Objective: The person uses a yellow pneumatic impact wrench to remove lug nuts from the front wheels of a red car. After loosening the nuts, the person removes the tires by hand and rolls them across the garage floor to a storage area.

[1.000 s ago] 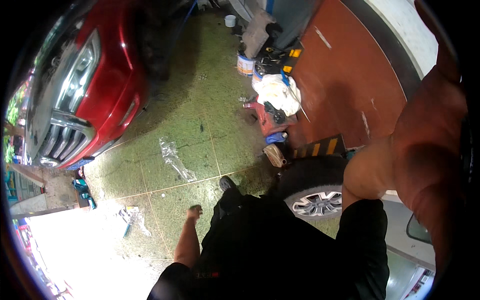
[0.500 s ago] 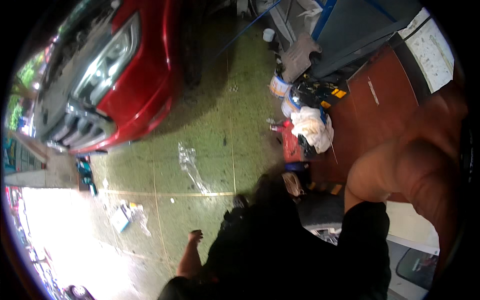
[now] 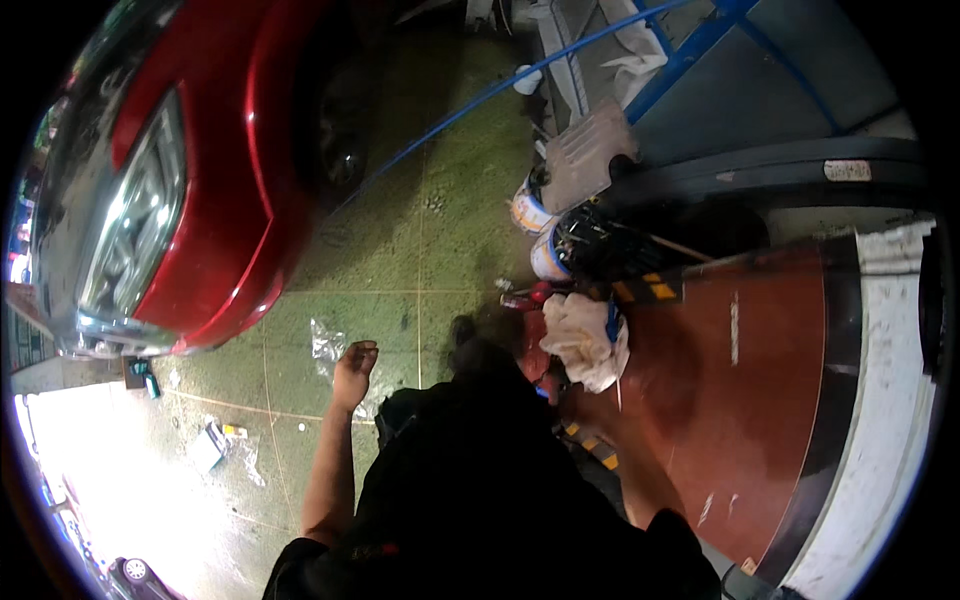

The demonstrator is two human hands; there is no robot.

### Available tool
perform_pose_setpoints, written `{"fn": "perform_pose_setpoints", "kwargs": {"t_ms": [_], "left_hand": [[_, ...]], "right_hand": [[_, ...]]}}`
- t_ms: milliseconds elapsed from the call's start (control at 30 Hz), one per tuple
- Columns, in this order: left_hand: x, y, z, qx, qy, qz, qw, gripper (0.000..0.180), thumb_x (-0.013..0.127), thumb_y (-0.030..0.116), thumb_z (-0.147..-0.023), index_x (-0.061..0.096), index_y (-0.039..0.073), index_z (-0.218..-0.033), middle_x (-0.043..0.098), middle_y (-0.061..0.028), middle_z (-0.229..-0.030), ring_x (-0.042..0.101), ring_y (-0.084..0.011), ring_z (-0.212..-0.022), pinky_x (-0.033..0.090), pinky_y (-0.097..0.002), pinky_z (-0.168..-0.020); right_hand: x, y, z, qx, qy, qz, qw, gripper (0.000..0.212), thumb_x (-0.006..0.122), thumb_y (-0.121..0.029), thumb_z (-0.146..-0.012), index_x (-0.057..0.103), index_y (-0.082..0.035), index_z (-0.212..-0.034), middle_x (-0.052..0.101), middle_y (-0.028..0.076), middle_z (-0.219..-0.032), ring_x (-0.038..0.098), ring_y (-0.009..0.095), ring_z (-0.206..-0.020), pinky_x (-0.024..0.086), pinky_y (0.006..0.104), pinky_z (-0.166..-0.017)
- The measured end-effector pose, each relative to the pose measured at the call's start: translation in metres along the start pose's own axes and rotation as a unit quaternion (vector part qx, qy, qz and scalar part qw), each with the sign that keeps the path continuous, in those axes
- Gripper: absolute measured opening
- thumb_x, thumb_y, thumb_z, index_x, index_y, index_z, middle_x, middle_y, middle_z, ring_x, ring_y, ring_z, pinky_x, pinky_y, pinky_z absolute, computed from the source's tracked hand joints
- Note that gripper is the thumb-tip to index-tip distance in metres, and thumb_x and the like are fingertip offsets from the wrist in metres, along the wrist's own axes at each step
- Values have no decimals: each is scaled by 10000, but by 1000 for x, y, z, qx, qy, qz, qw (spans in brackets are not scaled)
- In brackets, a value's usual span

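My left hand (image 3: 357, 372) hangs out in front, over the green floor (image 3: 370, 260). Its fingers are loosely bent, with a gap by the thumb, and I see nothing in them. Beneath it on the floor lies a crumpled piece of clear plastic (image 3: 325, 342). On the other side my right forearm (image 3: 648, 485) reaches forward past the reddish-brown panel (image 3: 770, 400). The right hand blurs into the dark area below the pale crumpled cloth (image 3: 582, 342), so its fingers cannot be made out. That cloth lies on top of a red object (image 3: 532, 345).
A red car (image 3: 215, 220) stands at the far left. A blue hose (image 3: 470, 105) stretches across the floor behind it. Two paint buckets (image 3: 530, 212) and a grey slotted plate (image 3: 590, 155) are ahead to the right. A flat package (image 3: 210, 447) and more plastic litter lie at left.
The view has moved forward and turned. My left hand has swung forward and up from beside my body. My right arm, raised large at the right edge before, has dropped low beside me.
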State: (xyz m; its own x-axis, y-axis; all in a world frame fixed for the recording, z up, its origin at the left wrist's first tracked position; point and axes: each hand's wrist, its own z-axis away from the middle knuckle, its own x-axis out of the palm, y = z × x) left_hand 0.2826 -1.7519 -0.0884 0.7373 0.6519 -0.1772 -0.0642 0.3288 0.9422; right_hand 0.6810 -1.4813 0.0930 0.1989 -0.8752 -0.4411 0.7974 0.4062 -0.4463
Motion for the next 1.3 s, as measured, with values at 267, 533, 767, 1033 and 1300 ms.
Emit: {"fn": "perform_pose_setpoints", "kwargs": {"t_ms": [267,533,767,1033,1300], "left_hand": [[156,265,-297,77,-163,74,981,405,666,273,-999,593,24,-1311,691,-98,-1138,636,-161,-1032,505,-313,-915],[164,473,-550,257,-112,45,959,882,743,306,-934,224,22,-1588,326,-229,-1590,369,-269,-1450,389,-388,-1120],[44,560,-672,387,295,-24,873,731,694,131,-938,318,-26,-1544,317,-226,-1600,399,-317,-1420,331,-414,-1164],[-72,609,-732,402,535,-214,711,490,522,104,-977,424,-54,-1429,406,-237,-1517,417,-423,-1406,371,-655,-1130],[-105,604,-704,-80,803,-426,409,430,434,247,-1019,487,-32,-1342,439,-220,-1505,426,-375,-1389,341,-577,-1141]], "right_hand": [[-77,78,-69,-122,-219,-26,968,503,684,-358,-873,612,-103,-1300,709,191,-1155,656,373,-1090,518,476,-886],[-242,65,-166,0,-259,-54,964,499,734,-372,-844,687,-50,-1222,715,153,-1205,642,268,-1086,493,410,-921],[-459,-18,-300,-11,-167,-12,986,227,601,-180,-920,733,-43,-1044,741,175,-981,676,298,-858,496,390,-736],[-642,-56,-482,-81,-88,1,993,126,578,-113,-890,677,-50,-936,683,166,-862,632,302,-778,496,403,-718],[-953,-161,-655,-127,-132,-12,983,108,651,38,-842,651,-18,-934,643,44,-807,570,141,-794,477,325,-721]]}}
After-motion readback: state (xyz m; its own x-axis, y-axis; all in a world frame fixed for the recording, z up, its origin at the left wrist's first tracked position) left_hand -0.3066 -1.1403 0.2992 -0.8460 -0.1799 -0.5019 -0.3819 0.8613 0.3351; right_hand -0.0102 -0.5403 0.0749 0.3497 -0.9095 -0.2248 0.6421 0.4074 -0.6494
